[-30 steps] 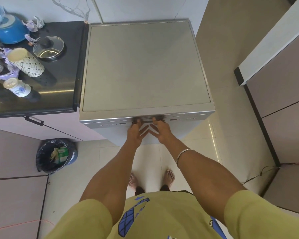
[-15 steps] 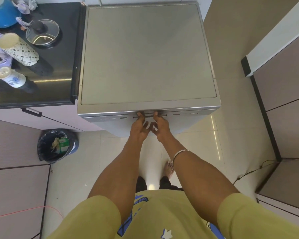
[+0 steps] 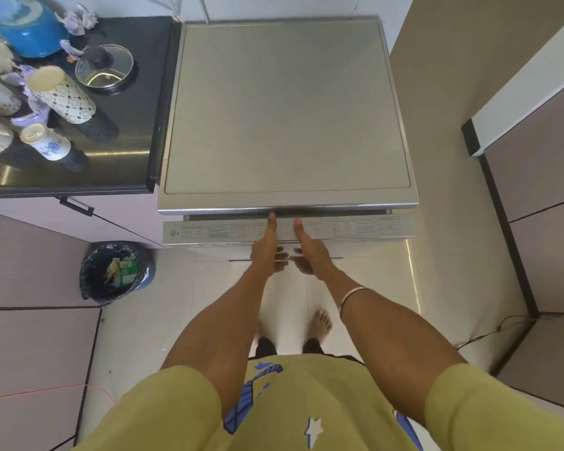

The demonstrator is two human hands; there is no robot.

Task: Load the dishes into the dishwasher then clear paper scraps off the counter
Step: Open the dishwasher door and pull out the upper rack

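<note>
A steel dishwasher (image 3: pixel 287 105) stands ahead of me, its door (image 3: pixel 355 227) tipped slightly outward so the control strip on its top edge shows. My left hand (image 3: pixel 266 250) and my right hand (image 3: pixel 310 252) grip the middle of that door edge, thumbs on top and fingers curled under. On the black counter (image 3: pixel 124 157) to the left stand a patterned cup (image 3: pixel 62 94), a small blue-flowered cup (image 3: pixel 44 141), a glass pot lid (image 3: pixel 105 68), a blue pot (image 3: pixel 30 30) and crumpled paper scraps (image 3: pixel 77 19).
A black-lined bin (image 3: pixel 116 271) with rubbish sits on the tiled floor at the left of the dishwasher. A cabinet (image 3: pixel 541 177) rises on the right, with a cable at its foot. My bare feet stand just below the door.
The dishwasher door has come away from the body at the top, exposing its control strip. Both hands moved toward me with the door edge.
</note>
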